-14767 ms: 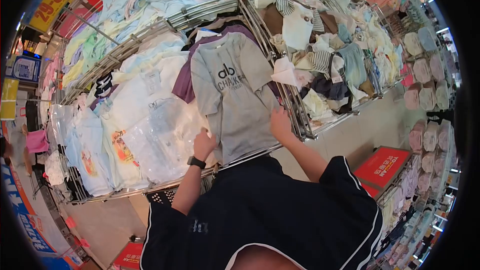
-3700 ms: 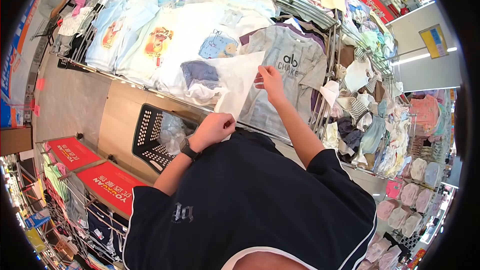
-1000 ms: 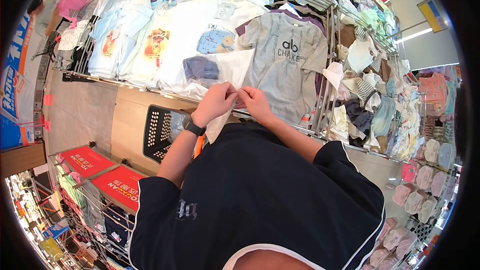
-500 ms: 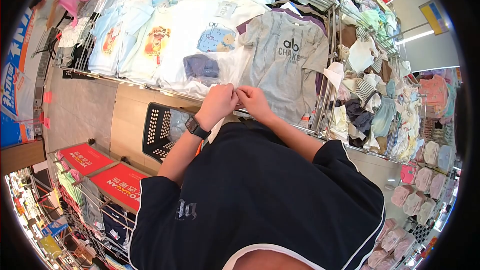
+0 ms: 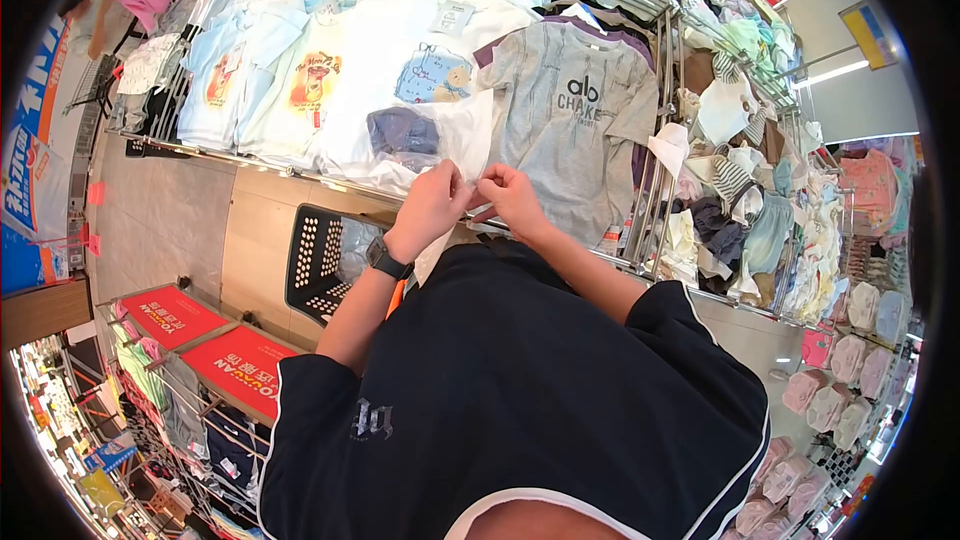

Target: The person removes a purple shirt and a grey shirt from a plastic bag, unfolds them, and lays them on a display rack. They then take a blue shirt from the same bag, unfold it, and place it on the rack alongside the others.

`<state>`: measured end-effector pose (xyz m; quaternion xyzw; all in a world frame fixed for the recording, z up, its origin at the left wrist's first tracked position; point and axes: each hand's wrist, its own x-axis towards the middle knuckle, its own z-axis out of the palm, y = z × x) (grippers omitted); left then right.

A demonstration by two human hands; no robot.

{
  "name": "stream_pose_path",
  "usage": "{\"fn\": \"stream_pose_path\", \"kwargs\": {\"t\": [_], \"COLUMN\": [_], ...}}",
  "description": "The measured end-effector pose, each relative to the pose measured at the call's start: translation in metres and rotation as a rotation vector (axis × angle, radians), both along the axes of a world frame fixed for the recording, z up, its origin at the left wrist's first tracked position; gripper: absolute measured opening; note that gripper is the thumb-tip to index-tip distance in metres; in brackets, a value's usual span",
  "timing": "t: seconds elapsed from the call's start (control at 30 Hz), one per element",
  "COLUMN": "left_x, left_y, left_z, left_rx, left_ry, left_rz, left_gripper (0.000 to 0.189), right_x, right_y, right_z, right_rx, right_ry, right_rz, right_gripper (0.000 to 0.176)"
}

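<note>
A clear plastic bag (image 5: 462, 127) with a dark navy folded garment (image 5: 402, 136) inside lies on the white T-shirts at the rack's front edge. At the bag's near edge, my left hand (image 5: 432, 205), with a black watch on the wrist, has its fingers closed in a pinch on the plastic. Close beside it, my right hand (image 5: 512, 202) also pinches the bag's edge, and a narrow gap shows between the hands. Just beyond my right hand, a grey T-shirt (image 5: 575, 120) with dark lettering is spread flat.
White T-shirts with prints (image 5: 315, 80) line the metal display rack (image 5: 350, 183). Piled clothes (image 5: 740, 180) fill the right-hand section. Below the rack stands a black perforated basket (image 5: 315, 260). Red signs (image 5: 235, 365) top another rack at lower left. A person in pink (image 5: 140, 2) is at upper left.
My hands have moved slightly apart at the bag's edge, the right one a little upward. The upper part of the bag has lifted. The person in pink at upper left has shifted.
</note>
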<state>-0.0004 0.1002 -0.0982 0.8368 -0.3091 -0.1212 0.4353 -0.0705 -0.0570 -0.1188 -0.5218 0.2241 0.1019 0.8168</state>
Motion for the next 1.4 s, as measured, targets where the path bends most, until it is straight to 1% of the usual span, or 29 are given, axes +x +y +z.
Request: {"fn": "stream_pose_path", "kwargs": {"t": [0.13,0.23,0.33,0.43,0.53,0.6,0.7,0.83,0.93,1.0,1.13,1.23,1.27,1.4], "left_x": [-0.006,-0.007,-0.010,-0.022,-0.030,-0.034,-0.038,-0.041,-0.051,-0.057,-0.048,-0.033,-0.028,-0.013], "left_y": [-0.003,-0.004,-0.006,-0.007,-0.006,-0.006,-0.004,0.004,0.022,0.039,0.058,0.031,0.020,-0.013], "left_z": [0.005,0.006,0.020,0.025,0.008,0.001,0.008,0.016,0.026,0.036,0.054,0.065,0.061,0.022], "left_rx": [-0.057,-0.088,-0.120,0.037,0.146,0.134,0.161,0.184,0.194,0.198,0.197,0.149,0.139,0.044], "left_ry": [0.064,-0.024,-0.059,-0.164,-0.303,-0.349,-0.416,-0.454,-0.416,-0.277,0.033,0.010,-0.004,-0.021], "left_rz": [0.144,0.190,0.189,0.021,-0.014,0.023,0.049,0.047,0.014,-0.043,-0.213,-0.044,-0.023,0.013], "left_gripper": [0.009,0.008,0.012,0.018,0.017,0.015,0.012,0.012,0.012,0.015,0.022,0.027,0.028,0.028], "right_x": [0.001,0.001,-0.001,-0.003,-0.002,0.001,0.004,0.015,0.023,0.027,0.026,0.023,0.021,0.018], "right_y": [-0.001,-0.003,-0.007,-0.009,-0.009,-0.008,-0.007,-0.012,-0.032,-0.046,-0.054,-0.046,-0.042,-0.033], "right_z": [0.007,0.009,0.008,0.005,-0.002,-0.003,-0.007,-0.005,-0.001,0.000,0.008,0.017,0.018,0.019], "right_rx": [-0.015,-0.059,-0.072,-0.049,-0.098,-0.166,-0.211,-0.250,-0.257,-0.267,-0.300,-0.322,-0.318,-0.363], "right_ry": [-0.042,-0.043,-0.034,-0.041,-0.049,-0.032,-0.026,-0.001,-0.022,-0.033,-0.042,-0.062,-0.080,-0.138], "right_rz": [-0.040,-0.077,-0.116,-0.118,-0.120,-0.135,-0.143,-0.245,-0.297,-0.331,-0.265,-0.187,-0.157,-0.023], "right_gripper": [0.009,0.009,0.009,0.009,0.010,0.011,0.010,0.010,0.010,0.010,0.008,0.007,0.006,0.007]}}
